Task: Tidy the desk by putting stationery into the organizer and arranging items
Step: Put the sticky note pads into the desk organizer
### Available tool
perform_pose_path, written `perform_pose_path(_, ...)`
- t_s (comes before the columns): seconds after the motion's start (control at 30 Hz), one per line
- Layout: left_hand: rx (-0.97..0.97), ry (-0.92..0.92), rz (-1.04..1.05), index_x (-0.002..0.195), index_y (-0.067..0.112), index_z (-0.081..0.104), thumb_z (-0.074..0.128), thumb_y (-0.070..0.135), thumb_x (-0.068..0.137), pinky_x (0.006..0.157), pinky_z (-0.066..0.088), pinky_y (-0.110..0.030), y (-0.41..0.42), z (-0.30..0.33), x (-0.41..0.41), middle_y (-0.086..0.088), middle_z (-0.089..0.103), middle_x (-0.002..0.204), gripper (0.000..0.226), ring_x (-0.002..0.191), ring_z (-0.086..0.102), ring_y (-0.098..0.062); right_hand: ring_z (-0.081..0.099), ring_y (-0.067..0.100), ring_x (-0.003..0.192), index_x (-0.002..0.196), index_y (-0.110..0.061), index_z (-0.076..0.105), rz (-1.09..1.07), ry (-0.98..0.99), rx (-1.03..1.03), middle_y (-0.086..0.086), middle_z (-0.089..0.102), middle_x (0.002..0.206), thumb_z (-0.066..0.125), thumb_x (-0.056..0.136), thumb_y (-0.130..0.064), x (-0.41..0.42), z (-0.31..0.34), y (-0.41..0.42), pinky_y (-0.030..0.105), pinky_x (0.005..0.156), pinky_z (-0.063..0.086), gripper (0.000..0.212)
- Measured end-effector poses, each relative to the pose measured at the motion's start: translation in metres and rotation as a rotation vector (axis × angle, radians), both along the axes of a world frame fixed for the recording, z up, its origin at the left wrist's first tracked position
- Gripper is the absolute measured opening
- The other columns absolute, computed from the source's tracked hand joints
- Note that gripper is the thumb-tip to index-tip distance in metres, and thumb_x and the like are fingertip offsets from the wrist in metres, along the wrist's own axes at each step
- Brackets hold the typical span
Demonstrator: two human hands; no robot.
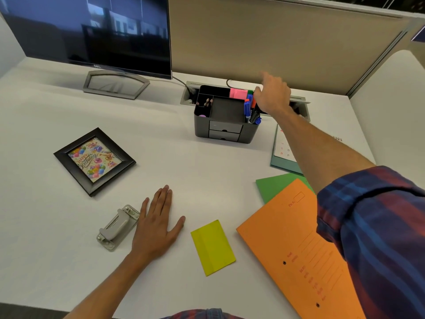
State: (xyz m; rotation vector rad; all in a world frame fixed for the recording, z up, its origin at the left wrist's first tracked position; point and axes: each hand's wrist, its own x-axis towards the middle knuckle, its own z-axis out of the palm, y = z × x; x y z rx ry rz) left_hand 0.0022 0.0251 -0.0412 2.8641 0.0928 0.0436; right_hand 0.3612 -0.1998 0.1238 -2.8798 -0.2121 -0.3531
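- Right hand (272,95) at upper centre-right of the frame, over the right end compartment of the black organizer (222,116); fingers loosely curled, forefinger raised; cannot tell whether holding anything.
- Left hand (156,223) flat and spread on the white desk (184,171) at lower centre, empty, just beside the grey hole punch (117,227).
- Markers (249,107) standing in that right compartment: about 4 visible, exact count unclear; likely light, rigid, smooth, best pinched mid-barrel.
- Pencils (207,102) in the left compartment: about 3.
- 1 pink sticky pad (238,93) at the organizer's back.
- 1 yellow envelope (212,247), lower centre: thin, limp, probably best slid to an edge and pinched.
- 1 orange folder (292,245) over 1 green folder (276,186), lower right: stiffish, light.
- Hole punch: 1, likely heavy metal; grasp around the body.
- 1 picture frame (94,161), left: possibly fragile glass; hold by edges.
- 1 calendar (284,150), right.
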Motion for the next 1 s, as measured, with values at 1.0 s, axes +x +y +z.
perform_pose_path(1.0, 0.004, -0.023, -0.004, 0.154, 0.012, 0.012, 0.022, 0.060, 0.094, 0.120, 0.006, -0.043, 0.001, -0.004, 0.000, 0.000, 0.007, 0.162, 0.078, 0.148, 0.002, -0.012, 0.059, 0.013, 0.098, 0.124, -0.024, 0.061, 0.553, 0.482, 0.250, -0.003, 0.061, 0.117, 0.063, 0.091, -0.030, -0.231, -0.121, -0.024, 0.036, 0.086, 0.048, 0.034)
